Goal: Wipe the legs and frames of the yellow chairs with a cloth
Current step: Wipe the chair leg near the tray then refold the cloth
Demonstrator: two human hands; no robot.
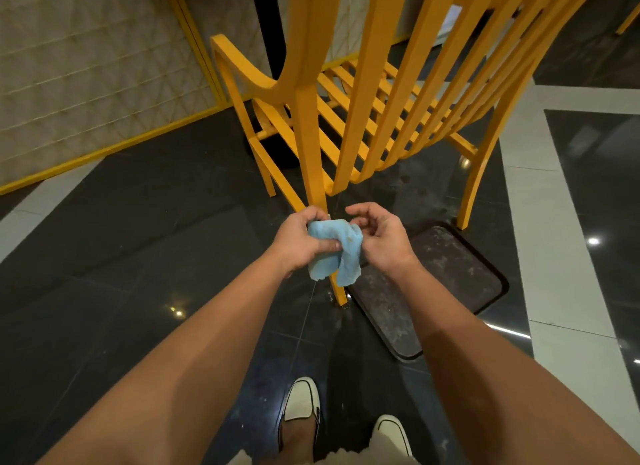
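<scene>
A yellow slatted chair (363,94) stands in front of me, seen from behind. Its rear left leg (313,159) runs down to the floor between my hands. My left hand (299,237) grips a light blue cloth (334,248) that is bunched around this leg low down. My right hand (379,234) is just to the right of the cloth, fingers curled, its fingertips at the cloth's upper edge. Whether it pinches the cloth is not clear. The lower end of the leg (339,293) shows below the cloth.
A dark dusty tray or mat (446,284) lies on the glossy black floor to the right of the leg. A wall panel with a yellow frame (104,149) stands at left. My shoes (301,402) are at the bottom. A white floor stripe (550,222) runs at right.
</scene>
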